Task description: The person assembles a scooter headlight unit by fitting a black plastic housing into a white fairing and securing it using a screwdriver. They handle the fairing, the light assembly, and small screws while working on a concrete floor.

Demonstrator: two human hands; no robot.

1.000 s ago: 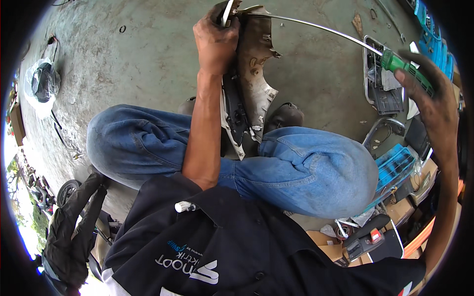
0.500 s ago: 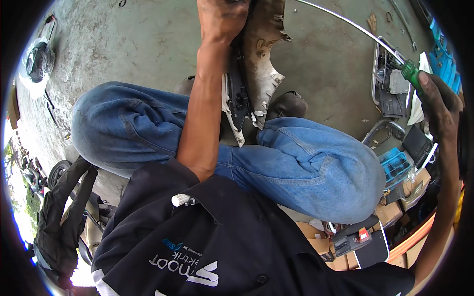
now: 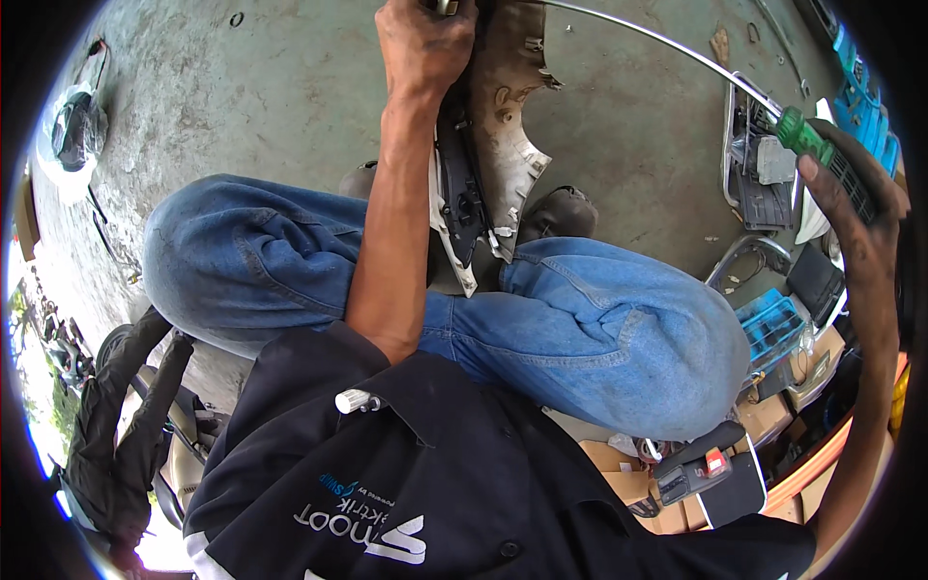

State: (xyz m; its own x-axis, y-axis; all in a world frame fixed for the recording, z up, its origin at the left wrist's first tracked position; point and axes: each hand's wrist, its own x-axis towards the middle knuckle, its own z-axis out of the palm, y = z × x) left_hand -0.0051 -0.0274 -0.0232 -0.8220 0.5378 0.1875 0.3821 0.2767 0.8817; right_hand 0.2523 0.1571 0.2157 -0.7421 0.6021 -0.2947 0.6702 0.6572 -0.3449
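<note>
A long screwdriver with a green handle (image 3: 795, 131) is in my right hand (image 3: 860, 198), held up at the far right. Its bright shaft runs up and left towards the top of the plastic body panel (image 3: 512, 116); the tip is out of sight. The panel, dirty white-brown with clips along its edge and a black inner part (image 3: 462, 193), stands between my legs. At the top edge my left hand (image 3: 425, 43) is closed at the panel's upper end, its fingers partly cut off. A small metallic piece (image 3: 448, 6) shows by those fingers.
On the floor at right lie a metal-framed part (image 3: 764, 159), a blue crate (image 3: 773, 329) and cardboard boxes (image 3: 764, 416). A plastic-wrapped item (image 3: 72, 130) lies far left. My shoes (image 3: 561, 213) are beside the panel, and a parked motorbike (image 3: 184, 435) is at lower left.
My right hand has turned and shifted slightly left with the screwdriver, showing more of its handle. The left hand and the panel have moved a little down and left in view.
</note>
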